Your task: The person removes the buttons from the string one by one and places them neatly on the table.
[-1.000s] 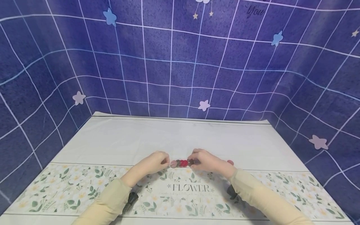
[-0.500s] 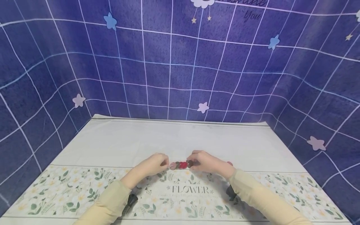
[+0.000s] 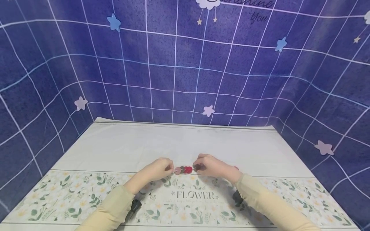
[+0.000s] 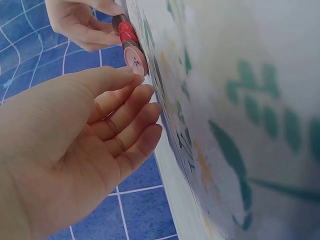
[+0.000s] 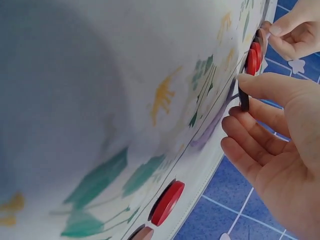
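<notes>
Little has shifted in the last second: both hands keep their places at the button row.
The left hand [image 3: 158, 168] pinches what looks like a thin pale string [image 3: 175, 170], beside a round pink button [image 4: 135, 61]; the right hand [image 3: 212, 165] pinches a round blackish button [image 5: 244, 99] just right of the glossy red buttons [image 3: 188, 169]. The row is mid-scene on the white floral tablecloth [image 3: 144, 138]; work seems paused at that blackish button.

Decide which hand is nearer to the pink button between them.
Left. The left hand is just beside the pink button; the right hand is beyond the red buttons, pinching a dark button.
</notes>
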A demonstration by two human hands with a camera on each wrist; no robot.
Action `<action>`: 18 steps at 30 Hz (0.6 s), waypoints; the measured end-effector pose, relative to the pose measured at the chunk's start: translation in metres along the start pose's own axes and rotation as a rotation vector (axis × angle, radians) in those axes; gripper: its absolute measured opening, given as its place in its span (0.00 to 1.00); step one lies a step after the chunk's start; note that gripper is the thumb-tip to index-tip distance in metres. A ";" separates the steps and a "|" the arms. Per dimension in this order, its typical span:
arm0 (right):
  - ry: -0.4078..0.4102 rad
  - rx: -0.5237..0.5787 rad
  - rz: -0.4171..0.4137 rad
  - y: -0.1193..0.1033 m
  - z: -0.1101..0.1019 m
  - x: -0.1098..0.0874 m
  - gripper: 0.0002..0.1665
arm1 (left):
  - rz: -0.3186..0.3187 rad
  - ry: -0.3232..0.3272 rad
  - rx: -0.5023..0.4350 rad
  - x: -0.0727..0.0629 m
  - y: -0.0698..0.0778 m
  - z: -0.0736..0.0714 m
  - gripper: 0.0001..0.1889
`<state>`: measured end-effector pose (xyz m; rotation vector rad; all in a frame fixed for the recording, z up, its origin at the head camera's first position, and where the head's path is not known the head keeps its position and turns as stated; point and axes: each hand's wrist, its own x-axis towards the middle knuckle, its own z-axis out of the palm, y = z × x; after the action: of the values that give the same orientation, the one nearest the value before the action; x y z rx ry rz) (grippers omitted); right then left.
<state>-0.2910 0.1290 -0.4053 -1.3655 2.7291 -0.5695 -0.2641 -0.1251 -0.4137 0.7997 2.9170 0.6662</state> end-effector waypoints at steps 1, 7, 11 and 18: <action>0.000 0.004 -0.001 0.001 0.000 0.000 0.15 | -0.001 0.001 0.005 0.000 0.000 0.000 0.04; -0.008 0.005 0.024 0.004 -0.001 -0.003 0.15 | 0.015 0.009 0.016 0.001 -0.002 0.001 0.04; 0.001 -0.009 0.031 0.005 -0.001 -0.004 0.14 | 0.030 0.014 0.020 0.002 -0.004 0.002 0.04; 0.010 -0.027 0.058 0.006 -0.001 -0.007 0.15 | 0.024 0.013 0.022 0.002 -0.004 0.003 0.05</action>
<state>-0.2913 0.1376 -0.4070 -1.2877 2.7839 -0.5382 -0.2676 -0.1264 -0.4177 0.8377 2.9356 0.6446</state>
